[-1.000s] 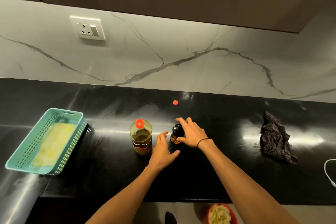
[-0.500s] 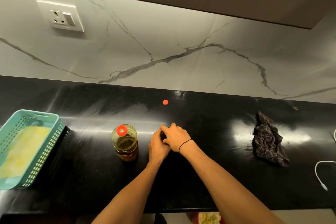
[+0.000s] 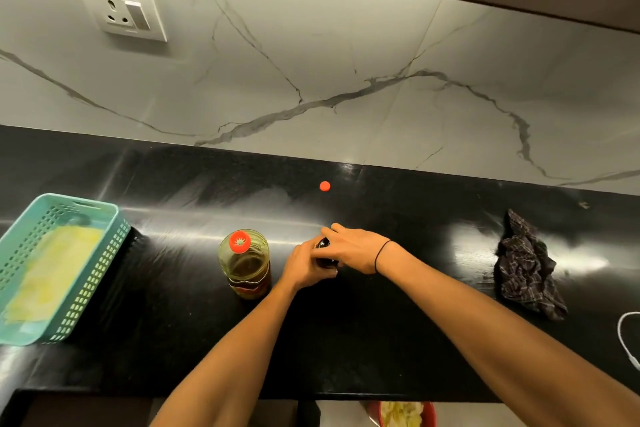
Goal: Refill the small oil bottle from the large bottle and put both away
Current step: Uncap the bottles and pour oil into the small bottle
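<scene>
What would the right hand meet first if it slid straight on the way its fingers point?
Probably the large bottle, standing left of the right hand and small bottle; depth is unclear.

On the black table point(image 3: 381, 340) stand 2 bottles: 1 large bottle point(image 3: 246, 263) with a red cap at centre and 1 small dark bottle point(image 3: 325, 245) beside it, under 2 hands, the left hand point(image 3: 304, 267) and the right hand point(image 3: 356, 248). There is also 1 loose red cap point(image 3: 325, 186) above centre, 1 teal basket point(image 3: 52, 267) at the left edge, 1 dark cloth point(image 3: 528, 267) at right, and 1 wall socket point(image 3: 121, 9) at upper left.
</scene>
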`<state>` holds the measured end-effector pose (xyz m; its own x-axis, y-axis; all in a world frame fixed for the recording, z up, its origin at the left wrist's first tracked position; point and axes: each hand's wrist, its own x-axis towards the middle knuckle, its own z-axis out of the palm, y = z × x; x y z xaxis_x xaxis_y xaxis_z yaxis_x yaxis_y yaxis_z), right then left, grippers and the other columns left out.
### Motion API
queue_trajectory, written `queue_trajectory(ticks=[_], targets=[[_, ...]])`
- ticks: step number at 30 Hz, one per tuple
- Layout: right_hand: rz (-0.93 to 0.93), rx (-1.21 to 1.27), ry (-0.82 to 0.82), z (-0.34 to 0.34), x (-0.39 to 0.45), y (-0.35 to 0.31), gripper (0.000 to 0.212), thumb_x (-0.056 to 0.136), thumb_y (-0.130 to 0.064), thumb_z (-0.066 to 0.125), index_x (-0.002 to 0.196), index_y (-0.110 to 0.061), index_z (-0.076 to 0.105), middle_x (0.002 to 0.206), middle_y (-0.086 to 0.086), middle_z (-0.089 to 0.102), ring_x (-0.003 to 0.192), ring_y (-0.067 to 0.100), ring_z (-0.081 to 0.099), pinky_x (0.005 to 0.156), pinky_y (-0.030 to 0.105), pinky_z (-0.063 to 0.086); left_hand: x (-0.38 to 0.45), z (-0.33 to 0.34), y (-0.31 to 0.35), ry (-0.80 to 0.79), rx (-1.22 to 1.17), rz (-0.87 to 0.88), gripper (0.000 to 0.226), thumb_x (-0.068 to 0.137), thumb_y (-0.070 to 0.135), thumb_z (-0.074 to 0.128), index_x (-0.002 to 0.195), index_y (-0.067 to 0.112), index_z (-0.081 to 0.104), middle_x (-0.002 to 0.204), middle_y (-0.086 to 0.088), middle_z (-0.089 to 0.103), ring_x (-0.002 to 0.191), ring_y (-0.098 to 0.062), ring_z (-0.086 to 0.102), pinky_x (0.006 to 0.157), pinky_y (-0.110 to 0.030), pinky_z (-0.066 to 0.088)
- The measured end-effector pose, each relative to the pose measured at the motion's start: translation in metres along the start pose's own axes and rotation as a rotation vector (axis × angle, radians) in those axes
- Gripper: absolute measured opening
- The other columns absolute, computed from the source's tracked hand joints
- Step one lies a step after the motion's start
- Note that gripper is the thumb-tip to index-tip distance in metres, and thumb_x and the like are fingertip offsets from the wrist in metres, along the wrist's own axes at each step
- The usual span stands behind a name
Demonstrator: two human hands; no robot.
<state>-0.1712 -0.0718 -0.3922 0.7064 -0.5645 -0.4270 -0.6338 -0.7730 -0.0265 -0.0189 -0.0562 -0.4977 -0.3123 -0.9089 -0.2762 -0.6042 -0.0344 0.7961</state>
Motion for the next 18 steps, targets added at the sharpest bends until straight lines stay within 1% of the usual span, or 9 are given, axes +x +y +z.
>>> queue_trajectory(ticks=[2,3,5,7,9,10,12,14,18], targets=[[-0.036,-0.028,0.004,0.002,0.0,0.003,0.045,0.091,-0.001,0.06,0.127,-0.024,0.046,0.118,0.012,0.043,0.098,0.029,0.045,0.06,0.038,0.045,0.004,-0.001,-0.008,-0.053,0.003,0.007,0.063,0.066,0.028,0.089,0.123,0.025,0.061,0.117,0.001,0.074,0.107,-0.026,0.071,0.082,-0.036,0.057],[-0.038,-0.023,0.007,0.003,0.0,0.004,0.047,0.091,-0.001,0.06,0.129,-0.024,0.046,0.121,0.012,0.043,0.1,0.029,0.045,0.061,0.037,0.042,0.002,-0.001,-0.012,-0.038,-0.035,0.003,0.074,0.064,0.029,0.092,0.129,0.027,0.057,0.123,0.002,0.072,0.112,-0.024,0.07,0.086,-0.036,0.057],[-0.019,0.007,0.011,0.004,0.0,0.005,0.053,0.092,-0.002,0.062,0.136,-0.027,0.043,0.13,0.013,0.041,0.106,0.029,0.045,0.064,0.035,0.041,-0.005,0.005,-0.019,0.052,-0.164,-0.007,0.096,0.056,0.035,0.097,0.139,0.033,0.048,0.134,0.006,0.064,0.122,-0.016,0.063,0.095,-0.034,0.056],[0.002,0.053,0.012,0.005,-0.001,0.002,0.06,0.091,-0.004,0.064,0.14,-0.029,0.039,0.13,0.013,0.04,0.107,0.029,0.045,0.069,0.039,0.051,-0.018,0.016,-0.017,0.165,-0.195,0.012,0.103,0.052,0.048,0.098,0.139,0.034,0.045,0.134,0.009,0.057,0.121,-0.007,0.057,0.095,-0.028,0.053],[0.017,0.063,0.012,0.006,-0.002,0.0,0.064,0.09,-0.005,0.066,0.141,-0.029,0.038,0.125,0.012,0.041,0.103,0.028,0.044,0.072,0.044,0.055,-0.029,0.03,-0.01,0.251,-0.189,0.012,0.092,0.054,0.056,0.096,0.13,0.033,0.049,0.124,0.013,0.058,0.11,-0.003,0.058,0.087,-0.024,0.053],[0.017,0.056,0.009,0.005,-0.003,-0.001,0.065,0.088,-0.003,0.067,0.141,-0.029,0.038,0.123,0.012,0.041,0.1,0.025,0.043,0.07,0.043,0.054,-0.03,0.035,-0.004,0.291,-0.207,0.002,0.084,0.057,0.054,0.096,0.124,0.032,0.051,0.118,0.013,0.06,0.104,-0.004,0.061,0.082,-0.023,0.053],[-0.021,0.001,0.003,0.004,-0.005,0.0,0.066,0.085,0.002,0.067,0.139,-0.026,0.04,0.122,0.011,0.041,0.094,0.021,0.036,0.064,0.037,0.046,-0.025,0.037,0.002,0.343,-0.217,-0.009,0.066,0.062,0.042,0.096,0.114,0.029,0.057,0.109,0.01,0.065,0.095,-0.007,0.065,0.075,-0.021,0.053],[-0.102,-0.084,0.016,0.0,-0.007,0.003,0.056,0.085,0.003,0.065,0.131,-0.023,0.046,0.12,0.012,0.044,0.09,0.022,0.037,0.06,0.035,0.041,-0.017,0.031,0.001,0.281,-0.183,0.017,0.058,0.063,0.03,0.094,0.111,0.028,0.061,0.105,0.008,0.069,0.091,-0.01,0.068,0.073,-0.021,0.055],[-0.314,-0.269,0.049,-0.001,-0.01,0.014,0.054,0.087,-0.003,0.067,0.132,-0.027,0.048,0.122,0.013,0.048,0.085,0.023,0.043,0.06,0.032,0.035,-0.006,0.007,-0.005,0.016,-0.091,0.064,0.058,0.06,0.027,0.092,0.112,0.024,0.067,0.1,0.006,0.073,0.089,-0.016,0.072,0.076,-0.039,0.063]])
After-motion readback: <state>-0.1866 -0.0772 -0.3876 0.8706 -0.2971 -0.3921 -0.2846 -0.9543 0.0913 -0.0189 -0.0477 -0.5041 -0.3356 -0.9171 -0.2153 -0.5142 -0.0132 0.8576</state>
